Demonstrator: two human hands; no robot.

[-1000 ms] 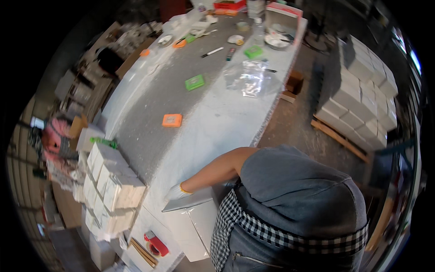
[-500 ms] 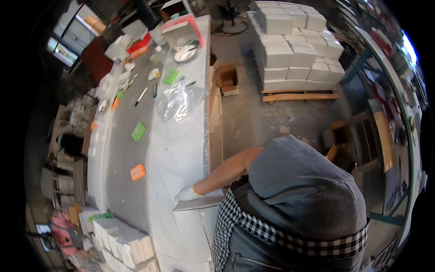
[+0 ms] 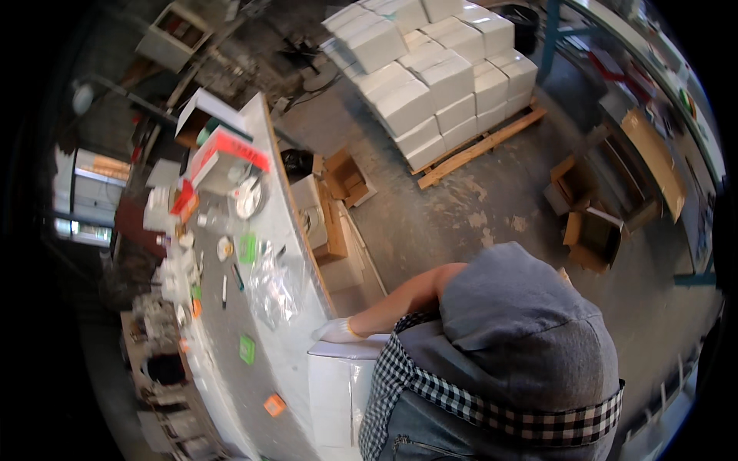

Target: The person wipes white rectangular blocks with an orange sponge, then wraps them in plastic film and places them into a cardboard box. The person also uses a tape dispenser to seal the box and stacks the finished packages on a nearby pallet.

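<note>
My right arm reaches left across the view from a grey short sleeve. In a white knit glove, my right hand (image 3: 336, 330) lies over the far top edge of a white box (image 3: 332, 399), its fingers bent against it. The box is held close in front of my black-and-white checked apron (image 3: 382, 374). My left hand is out of sight. Beyond the box, a long worktable (image 3: 256, 123) bears a clear plastic bag (image 3: 275, 296), a small green block (image 3: 246, 349), an orange block (image 3: 274, 405) and a marker pen (image 3: 224, 292).
Many white boxes (image 3: 430, 84) are stacked on a wooden pallet (image 3: 484, 147) across the concrete floor. Open cardboard boxes stand near the table (image 3: 342, 180) and at the right (image 3: 592, 238). A red-and-white carton (image 3: 223, 165) is at the table's far end, a teal rack post (image 3: 550, 38) behind.
My view has swung to the right; the table slants now and the pallet stack appears further left. The white box has turned along with my body, my right hand still on it.
</note>
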